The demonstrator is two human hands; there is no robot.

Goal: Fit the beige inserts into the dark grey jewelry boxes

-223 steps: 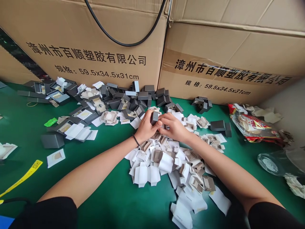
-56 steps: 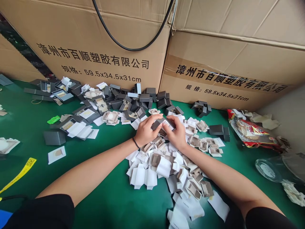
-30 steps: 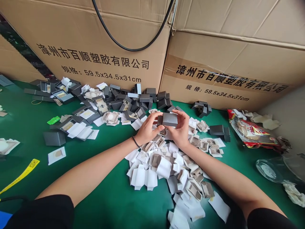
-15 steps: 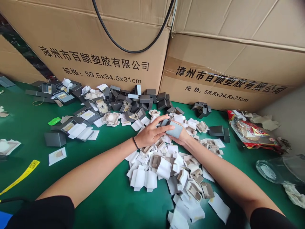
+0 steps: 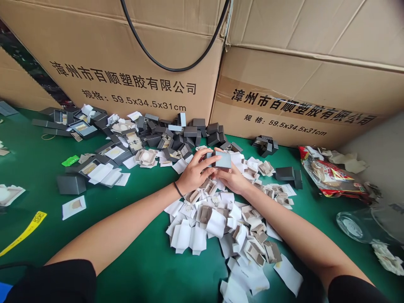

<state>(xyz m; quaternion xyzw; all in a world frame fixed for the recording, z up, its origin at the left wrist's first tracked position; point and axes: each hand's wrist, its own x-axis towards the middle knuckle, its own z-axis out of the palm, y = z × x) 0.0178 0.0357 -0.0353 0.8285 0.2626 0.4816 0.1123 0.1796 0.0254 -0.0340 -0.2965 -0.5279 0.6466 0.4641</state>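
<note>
Both hands grip one small grey box (image 5: 223, 160) above the heap of paper pieces. My left hand (image 5: 196, 170) has its fingers bent around the left side of the box, with a dark band at the wrist. From the right, my right hand (image 5: 232, 176) wraps the box, its fingers partly hidden behind and under it. Below the hands lies a pile of folded white card inserts (image 5: 216, 221), some showing grey-brown undersides. Several dark grey boxes (image 5: 189, 132) are heaped just beyond the hands, a few of them standing open.
Large cardboard cartons (image 5: 139, 54) wall off the back of the green table (image 5: 139, 261), and a black cable (image 5: 172, 68) hangs before them. On the right are a red snack packet (image 5: 331, 174) and a clear glass jar (image 5: 353, 227). A yellow strip (image 5: 23, 235) lies at left.
The box has turned in my hands and shifted slightly left. My right hand has changed its hold, with its fingers now further under the box.
</note>
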